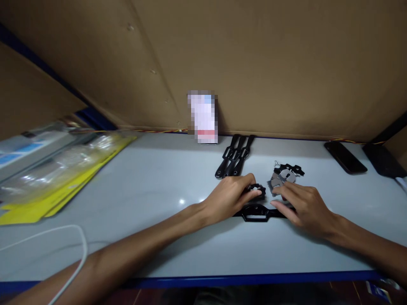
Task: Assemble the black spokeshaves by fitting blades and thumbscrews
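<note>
In the head view, my left hand (233, 192) is closed around a small black metal part (261, 190) with a scalloped edge, its far side hidden by the fingers. My right hand (307, 207) has its thumb apart from the fingers; the fingertips touch a small pile of grey metal blades (286, 177). Black scalloped parts (294, 168) and a thumbscrew (276, 163) lie at that pile's far side. Below both hands a black spokeshave body (256, 214) rests flat, its right handle partly covered by my right hand.
Several black spokeshave bodies (235, 154) lie side by side farther back. A blurred-out white card (205, 120) leans on the cardboard wall. At right are a phone (346, 157) and a black flat object (383, 160). Yellow sheets (60, 199) with clear plastic lie left, near a white cable (84, 245).
</note>
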### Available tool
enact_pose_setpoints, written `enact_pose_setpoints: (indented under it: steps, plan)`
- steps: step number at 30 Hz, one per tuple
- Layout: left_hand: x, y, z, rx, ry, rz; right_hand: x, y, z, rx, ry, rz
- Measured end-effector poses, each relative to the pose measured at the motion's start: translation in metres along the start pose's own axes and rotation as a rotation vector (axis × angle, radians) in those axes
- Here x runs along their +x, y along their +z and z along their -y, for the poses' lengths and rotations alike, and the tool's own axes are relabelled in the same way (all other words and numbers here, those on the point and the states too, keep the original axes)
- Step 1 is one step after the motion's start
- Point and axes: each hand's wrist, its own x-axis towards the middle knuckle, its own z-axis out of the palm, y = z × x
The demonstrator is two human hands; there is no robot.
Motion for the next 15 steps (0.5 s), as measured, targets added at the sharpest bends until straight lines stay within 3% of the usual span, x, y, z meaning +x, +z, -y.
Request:
enact_pose_setpoints:
  steps: [7, 15]
  plan:
    - [-0.002, 0.004, -0.01, 0.008, 0.065, 0.05, 0.005, 0.001, 0.01, 0.118, -0.018, -0.094]
    - [0.006, 0.01, -0.008, 0.018, 0.005, 0.081, 0.012, 0.008, 0.008, 0.165, -0.007, -0.029]
